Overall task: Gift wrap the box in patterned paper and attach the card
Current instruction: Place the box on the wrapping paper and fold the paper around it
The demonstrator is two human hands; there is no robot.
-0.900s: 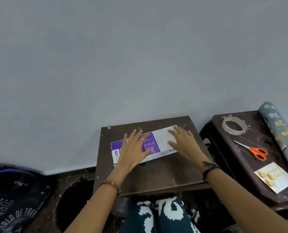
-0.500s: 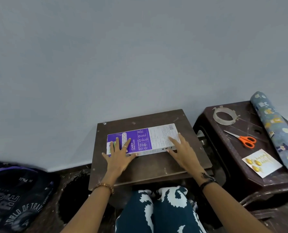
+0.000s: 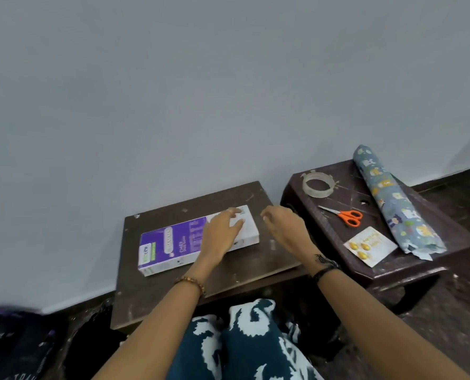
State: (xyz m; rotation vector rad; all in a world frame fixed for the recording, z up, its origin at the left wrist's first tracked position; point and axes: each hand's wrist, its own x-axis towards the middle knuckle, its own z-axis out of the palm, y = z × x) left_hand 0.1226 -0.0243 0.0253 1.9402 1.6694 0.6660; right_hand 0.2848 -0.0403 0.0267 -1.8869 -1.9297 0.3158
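Observation:
A long purple and white box (image 3: 173, 244) lies flat on a small dark wooden table (image 3: 173, 281) in front of me. My left hand (image 3: 221, 229) rests on the box's right, white end with its fingers spread. My right hand (image 3: 282, 226) hovers just right of the box with loosely curled fingers and holds nothing. On a dark stool (image 3: 409, 259) to the right lie a roll of blue patterned paper (image 3: 393, 204) and a white card with gold ornaments (image 3: 369, 246).
A clear tape roll (image 3: 318, 184) and orange-handled scissors (image 3: 347, 216) lie on the stool beside the paper. A grey wall stands right behind both surfaces. My patterned trouser legs (image 3: 242, 341) are under the table; dark fabric (image 3: 11, 346) lies at the lower left.
My left hand slid from the box's left end to its right end. My right hand lifted off the box and moved right. The view shifted left.

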